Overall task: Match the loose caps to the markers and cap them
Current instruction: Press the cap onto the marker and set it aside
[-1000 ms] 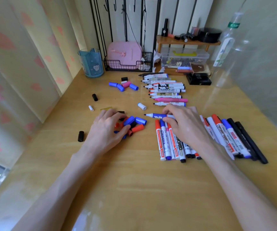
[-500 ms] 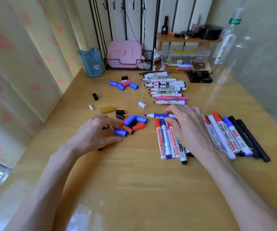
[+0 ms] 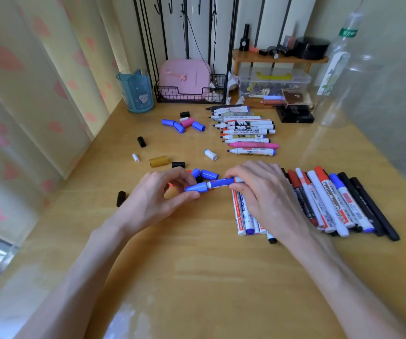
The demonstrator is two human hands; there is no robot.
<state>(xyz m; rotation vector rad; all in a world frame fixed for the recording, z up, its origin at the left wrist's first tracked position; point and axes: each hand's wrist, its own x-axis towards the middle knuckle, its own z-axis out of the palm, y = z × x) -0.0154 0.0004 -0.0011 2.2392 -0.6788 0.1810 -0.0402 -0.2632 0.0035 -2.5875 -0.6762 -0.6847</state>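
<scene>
Capping blue marker [image 3: 221, 183]: your left hand [image 3: 158, 194] pinches cap [image 3: 195, 187], right hand [image 3: 265, 192] grips it. Near row [image 3: 331, 199] looks done, far row [image 3: 246, 130] left.

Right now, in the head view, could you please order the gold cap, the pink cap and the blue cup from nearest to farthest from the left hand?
1. Gold cap, just beyond the left hand.
2. Pink cap, farther back, toward the middle.
3. Blue cup, at the back left by the wall.

Caps [image 3: 209, 174] left of markers [image 3: 329, 199] (all on table [image 3: 197, 265])
</scene>
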